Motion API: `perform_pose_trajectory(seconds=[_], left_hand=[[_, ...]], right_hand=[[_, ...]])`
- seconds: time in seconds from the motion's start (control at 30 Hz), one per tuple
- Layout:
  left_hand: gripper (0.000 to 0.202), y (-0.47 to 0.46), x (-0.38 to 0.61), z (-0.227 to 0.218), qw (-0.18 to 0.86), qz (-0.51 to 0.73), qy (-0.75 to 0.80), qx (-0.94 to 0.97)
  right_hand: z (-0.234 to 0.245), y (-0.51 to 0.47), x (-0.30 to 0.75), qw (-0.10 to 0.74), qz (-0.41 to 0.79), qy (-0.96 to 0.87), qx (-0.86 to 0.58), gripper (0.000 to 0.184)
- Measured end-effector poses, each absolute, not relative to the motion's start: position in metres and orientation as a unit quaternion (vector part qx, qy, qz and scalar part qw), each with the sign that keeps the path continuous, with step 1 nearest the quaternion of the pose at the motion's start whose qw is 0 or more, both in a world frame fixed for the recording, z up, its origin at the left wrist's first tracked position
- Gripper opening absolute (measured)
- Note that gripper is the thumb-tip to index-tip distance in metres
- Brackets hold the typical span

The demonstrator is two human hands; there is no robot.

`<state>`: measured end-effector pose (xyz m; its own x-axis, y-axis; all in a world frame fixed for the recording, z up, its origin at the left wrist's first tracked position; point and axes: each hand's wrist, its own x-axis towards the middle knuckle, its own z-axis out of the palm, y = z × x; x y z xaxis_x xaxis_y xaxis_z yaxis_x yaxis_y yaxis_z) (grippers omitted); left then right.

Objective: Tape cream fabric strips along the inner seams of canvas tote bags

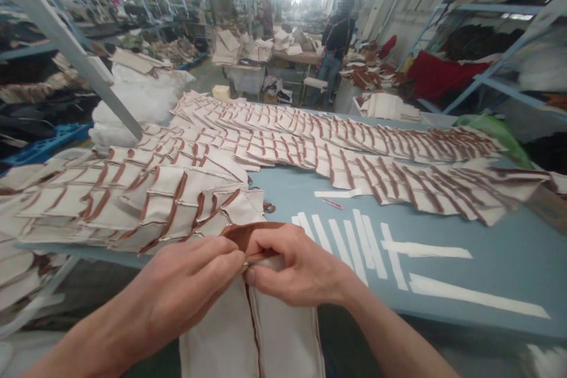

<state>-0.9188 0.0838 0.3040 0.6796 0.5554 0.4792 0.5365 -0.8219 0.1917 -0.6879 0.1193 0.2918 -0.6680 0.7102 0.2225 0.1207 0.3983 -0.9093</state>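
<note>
Cream fabric piece (212,339) hangs below two closed hands: fingers of the left hand (190,274) and thumb and fingers of the right hand (292,263) grip its upper edge, nearly meeting above the brown seam (254,322). Beyond, white strips (352,243) lie on a blue table (287,186); farther, overlapping panels (283,144), then someone standing (337,38).
</note>
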Motion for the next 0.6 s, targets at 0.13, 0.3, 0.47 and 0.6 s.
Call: perform_pose_trajectory(seconds=[0.13,0.3,0.47,0.6], left_hand=[[0.031,0.083,-0.92,0.306,0.017,0.242,0.261,0.934],[0.035,0.079,-0.924,0.308,0.014,0.196,0.266,0.944],[0.037,0.078,-0.921,0.301,-0.074,0.18,0.248,0.949],[0.028,0.074,-0.913,0.298,-0.002,0.274,0.297,0.915]], right_hand=[[0.282,0.122,-0.691,0.315,0.579,-0.725,-0.202,0.016],[0.274,0.124,-0.692,0.261,0.728,-0.6,-0.206,0.028],[0.27,0.13,-0.692,0.241,0.756,-0.575,-0.2,0.026],[0.276,0.128,-0.694,0.261,0.691,-0.628,-0.247,0.012]])
